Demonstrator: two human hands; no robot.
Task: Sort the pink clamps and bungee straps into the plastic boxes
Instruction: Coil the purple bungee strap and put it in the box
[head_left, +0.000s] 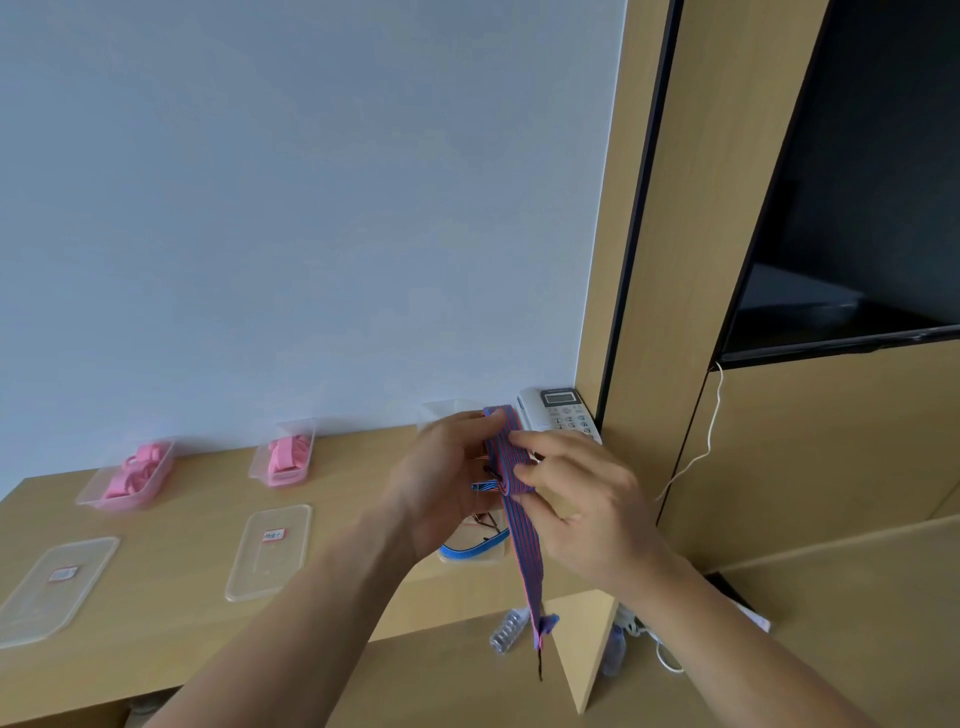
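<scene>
A blue-and-red striped bungee strap (511, 457) is held up above the counter (197, 519), in front of the right-hand plastic box (470, 553). Its upper part is folded over on itself between the hands; the free tail hangs down past the counter's front edge, ending in a small tab. The left hand (447, 483) is closed around the folded bundle from the left; the right hand (576, 499) pinches the strap from the right, fingertips pressed on the fold. Both grips are thus clamped on the strap.

In the right-hand box, a blue strap loop and what appear to be metal hooks are partly visible beneath the hands; the contents cannot be counted.

Further left, two open boxes stand near the wall: the middle box (283, 457) and the far-left box (130, 475) each hold pink items, taken to be the pink clamps, though the shapes are too blurred to confirm. Two lids (270, 551) lie flat in front of them, not fitted.

Judgement: the pink sorting looks largely done, as no loose pink pieces are seen on the counter. The strap in hand is being folded and is not yet boxed. Left, as far as shown: finish the fold and place it in the right-hand box.

A telephone (561, 413) stands behind the hands.
</scene>
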